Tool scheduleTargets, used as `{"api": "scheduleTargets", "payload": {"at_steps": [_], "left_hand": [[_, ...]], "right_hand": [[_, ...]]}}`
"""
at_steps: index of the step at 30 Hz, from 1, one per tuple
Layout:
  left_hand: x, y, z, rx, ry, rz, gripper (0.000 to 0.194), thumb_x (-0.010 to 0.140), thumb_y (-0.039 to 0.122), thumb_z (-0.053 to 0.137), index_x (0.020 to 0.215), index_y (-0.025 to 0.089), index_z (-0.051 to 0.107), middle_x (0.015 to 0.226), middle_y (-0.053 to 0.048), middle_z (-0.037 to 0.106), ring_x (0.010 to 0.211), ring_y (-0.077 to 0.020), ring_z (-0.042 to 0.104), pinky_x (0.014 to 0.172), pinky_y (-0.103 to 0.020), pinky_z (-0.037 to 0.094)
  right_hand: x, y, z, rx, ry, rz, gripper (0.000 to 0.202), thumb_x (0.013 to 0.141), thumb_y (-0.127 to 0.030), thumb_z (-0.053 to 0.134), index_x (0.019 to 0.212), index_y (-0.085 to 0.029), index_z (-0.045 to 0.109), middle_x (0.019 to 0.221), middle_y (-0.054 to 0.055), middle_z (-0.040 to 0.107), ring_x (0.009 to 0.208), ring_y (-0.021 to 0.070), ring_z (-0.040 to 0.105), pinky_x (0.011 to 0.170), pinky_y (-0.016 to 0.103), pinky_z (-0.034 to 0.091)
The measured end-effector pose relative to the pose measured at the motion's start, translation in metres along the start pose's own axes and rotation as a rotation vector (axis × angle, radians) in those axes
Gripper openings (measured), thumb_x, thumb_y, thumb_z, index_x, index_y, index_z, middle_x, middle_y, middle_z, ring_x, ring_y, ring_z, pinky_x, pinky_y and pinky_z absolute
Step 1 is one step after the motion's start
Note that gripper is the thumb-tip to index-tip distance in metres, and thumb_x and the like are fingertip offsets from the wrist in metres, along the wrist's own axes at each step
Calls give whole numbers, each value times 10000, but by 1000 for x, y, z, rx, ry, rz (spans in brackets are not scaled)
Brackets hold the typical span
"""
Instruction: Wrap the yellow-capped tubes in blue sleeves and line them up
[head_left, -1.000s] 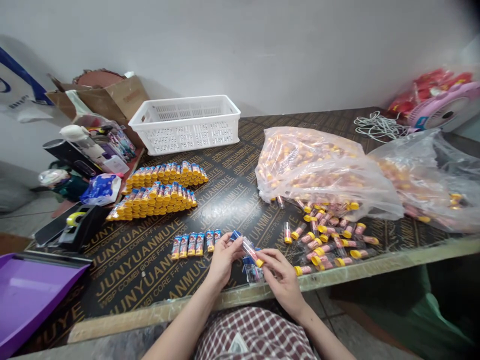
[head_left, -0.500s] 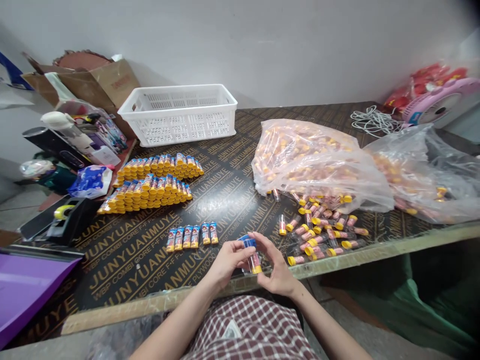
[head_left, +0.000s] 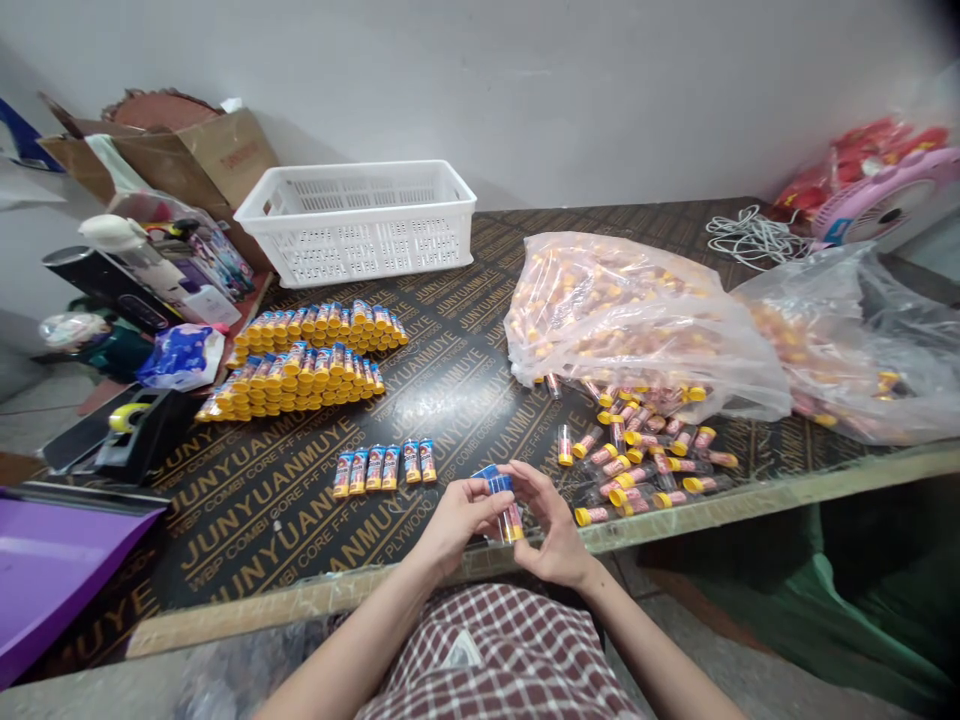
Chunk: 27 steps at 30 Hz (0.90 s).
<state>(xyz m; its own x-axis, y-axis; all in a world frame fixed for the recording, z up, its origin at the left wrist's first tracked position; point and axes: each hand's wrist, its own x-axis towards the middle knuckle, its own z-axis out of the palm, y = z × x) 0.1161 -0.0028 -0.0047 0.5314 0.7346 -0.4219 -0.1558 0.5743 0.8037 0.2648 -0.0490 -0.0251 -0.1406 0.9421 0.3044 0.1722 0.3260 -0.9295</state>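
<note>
Just over the table's front edge, my left hand [head_left: 453, 525] pinches a small clear tube [head_left: 511, 522] with a yellow cap at its lower end. A blue label [head_left: 495, 480] lies against its upper part, under my left thumb. My right hand [head_left: 553, 535] curves round the tube's other side, thumb near the cap and fingers by the top; some fingertips are hidden. To the left stands a short row of blue-labelled tubes [head_left: 384, 467] with yellow ends. Loose tubes without blue labels [head_left: 634, 470] lie scattered to the right.
Blue-labelled tubes are stacked in two banks [head_left: 300, 380] at left. Behind them sits a white plastic basket [head_left: 375, 245]. Plastic bags of tubes [head_left: 622, 290] fill the right side, near a white cable [head_left: 757, 238] and pink fan [head_left: 885, 200]. A tape dispenser [head_left: 139, 430] stands at left.
Both hands stay almost in place around the tube. The tube has turned slightly, and the blue label lies a little differently on it. The view has shifted a little.
</note>
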Motion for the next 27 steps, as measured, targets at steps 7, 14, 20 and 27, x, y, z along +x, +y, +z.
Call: {"api": "scheduleTargets", "payload": {"at_steps": [7,14,20,27], "left_hand": [[-1,1,0,-38,-6,-8,368,640,379,748,853,89,672,707,-50,643,576,-112,574,545,-219,447],[-3,1,0,-53,-8,-8,372,630,394,750,830,91,672,710,-51,660,581,-119,589,547,-222,448],[0,8,-12,10,100,12,401,593,451,746,766,105,642,657,-43,654,526,-115,570,526,-233,440],[-27,57,-131,673,900,291,347,577,477,711,704,162,642,611,-8,643,566,-152,561,534,-248,400]], "right_hand": [[0,0,1,25,7,7,830,582,-32,501,1357,-238,288,1334,91,452,1212,241,471,1011,398,428],[1,-1,3,21,9,-5,815,599,-47,513,1358,-238,284,1334,97,456,1210,238,476,1004,391,430],[6,-5,1,35,-80,30,870,675,-98,577,1410,-293,155,1454,93,293,1248,241,431,1024,433,396],[10,12,-30,-230,125,128,753,782,-260,610,1409,-312,196,1446,82,305,1199,238,469,989,448,409]]}}
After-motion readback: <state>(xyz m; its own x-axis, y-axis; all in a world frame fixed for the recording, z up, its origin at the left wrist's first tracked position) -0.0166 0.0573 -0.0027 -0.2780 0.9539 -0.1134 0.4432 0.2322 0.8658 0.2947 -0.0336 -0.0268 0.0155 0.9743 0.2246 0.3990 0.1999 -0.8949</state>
